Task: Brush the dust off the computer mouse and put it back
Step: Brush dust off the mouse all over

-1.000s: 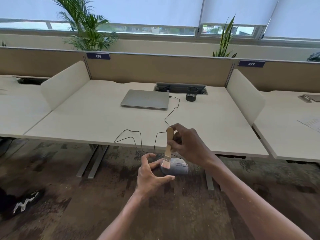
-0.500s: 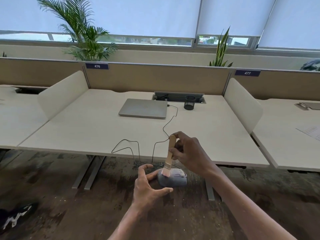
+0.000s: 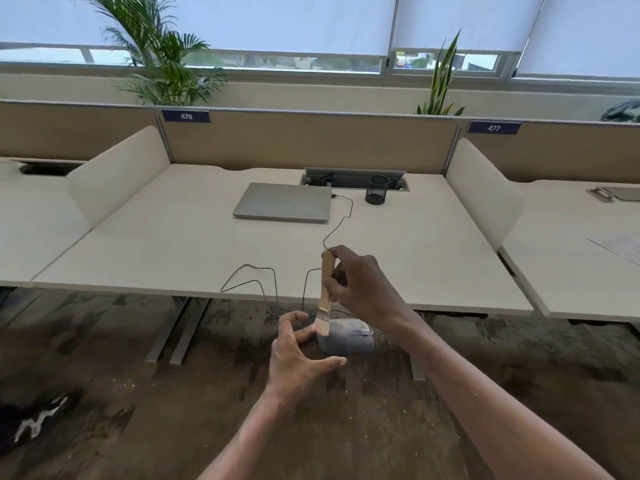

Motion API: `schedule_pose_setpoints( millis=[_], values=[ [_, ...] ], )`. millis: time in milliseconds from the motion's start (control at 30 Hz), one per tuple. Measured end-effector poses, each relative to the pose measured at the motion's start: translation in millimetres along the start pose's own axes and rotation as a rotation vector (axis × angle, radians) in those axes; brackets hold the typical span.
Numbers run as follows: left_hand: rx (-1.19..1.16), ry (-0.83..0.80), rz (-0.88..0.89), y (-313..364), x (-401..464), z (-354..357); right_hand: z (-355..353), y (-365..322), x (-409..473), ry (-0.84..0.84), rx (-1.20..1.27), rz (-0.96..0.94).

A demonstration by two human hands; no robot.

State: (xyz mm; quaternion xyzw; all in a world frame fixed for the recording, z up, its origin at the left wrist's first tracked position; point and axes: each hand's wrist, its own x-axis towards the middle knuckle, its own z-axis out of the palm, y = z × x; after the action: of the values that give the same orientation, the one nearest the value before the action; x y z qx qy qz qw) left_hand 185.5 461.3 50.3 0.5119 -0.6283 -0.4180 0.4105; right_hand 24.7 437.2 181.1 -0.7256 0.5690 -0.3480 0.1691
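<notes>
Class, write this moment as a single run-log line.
left hand holds mouse off desk | right hand grips brush | bristles on mouse | laptop closed

two dark blue number plates (image 3: 186,116) sit along the top edge of the tan desk partition (image 3: 311,140): the left one reads "476", the right one (image 3: 493,128) "477" (white digits). print on the paper sheet (image 3: 620,245) at far right is too small to read.
</notes>
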Motion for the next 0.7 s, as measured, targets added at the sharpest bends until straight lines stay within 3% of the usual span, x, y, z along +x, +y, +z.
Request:
schedule_pose_setpoints(
  millis=[200, 367, 600, 700],
  values=[
    [-0.019, -0.007, -0.023, -5, -6, -1, -7, 7, 8, 0.022, -0.139, 0.054],
    [-0.031, 0.016, -0.023, -3, -5, -4, -8, 3, 7, 0.038, 0.032, 0.077],
    [-0.062, 0.01, -0.027, -6, -4, -4, -12, 15, 4, 0.057, 0.017, 0.133],
    [-0.074, 0.005, -0.03, -8, -4, -5, -18, 19, -1, 0.101, 0.138, 0.149]
  ],
)
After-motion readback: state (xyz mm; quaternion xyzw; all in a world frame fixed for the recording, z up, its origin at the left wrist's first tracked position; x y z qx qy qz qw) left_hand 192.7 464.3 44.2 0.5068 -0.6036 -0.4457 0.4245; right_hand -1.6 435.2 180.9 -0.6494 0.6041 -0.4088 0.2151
